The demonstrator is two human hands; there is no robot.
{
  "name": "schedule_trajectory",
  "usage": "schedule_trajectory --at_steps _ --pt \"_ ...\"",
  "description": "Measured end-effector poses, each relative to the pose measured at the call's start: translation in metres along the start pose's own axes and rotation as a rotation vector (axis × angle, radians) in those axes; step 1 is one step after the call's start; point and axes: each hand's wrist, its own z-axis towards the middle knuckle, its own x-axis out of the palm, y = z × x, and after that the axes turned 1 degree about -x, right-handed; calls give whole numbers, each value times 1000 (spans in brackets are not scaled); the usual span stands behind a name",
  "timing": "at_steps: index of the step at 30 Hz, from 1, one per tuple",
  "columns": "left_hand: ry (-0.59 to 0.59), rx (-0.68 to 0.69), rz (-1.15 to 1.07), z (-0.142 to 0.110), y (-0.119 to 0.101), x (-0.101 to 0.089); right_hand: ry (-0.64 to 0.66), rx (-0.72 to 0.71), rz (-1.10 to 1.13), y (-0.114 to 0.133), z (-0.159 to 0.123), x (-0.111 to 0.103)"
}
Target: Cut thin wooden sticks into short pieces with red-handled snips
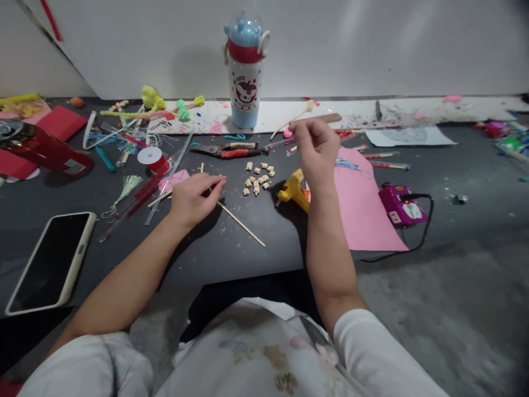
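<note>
My left hand (194, 199) is closed in a pinch just above the table; whatever sits between the fingertips is too small to make out. A thin wooden stick (242, 223) lies on the table, its far end running up to that hand. My right hand (317, 144) is raised, with thumb and fingers closed on a flat brown wooden strip (326, 118). Between the hands lies a group of small pale wooden pieces (257, 180). Beneath my right wrist is a yellow glue gun (294, 187), partly hidden by the arm.
Pliers with red handles (237, 151) lie behind the pieces, below a water bottle (247, 77). Pink paper (363, 204) and a purple box with a cord (400, 207) are right. A phone (52, 259), red can (45, 149) and ribbon spool (154, 159) are left.
</note>
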Motion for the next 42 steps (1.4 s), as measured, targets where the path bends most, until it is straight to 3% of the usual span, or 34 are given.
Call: schedule_trajectory --at_steps 4,7,13,23,30,36,42 --pt "3 17 6 -1 2 1 -223 64 281 -4 6 -7" --pt "14 27 -2 -2 4 2 -241 142 354 -8 9 -11" --pt "33 0 8 -2 4 2 -86 385 473 -7 6 -6" --pt "-15 19 -72 0 -6 0 247 894 944 28 -14 39" --pt "9 -20 -118 -2 -10 -3 420 984 931 39 -29 56" --pt "27 -20 -146 -2 -12 -4 486 1003 955 38 -38 65" --pt "9 -10 -183 -1 -13 -4 530 923 883 41 -41 66"
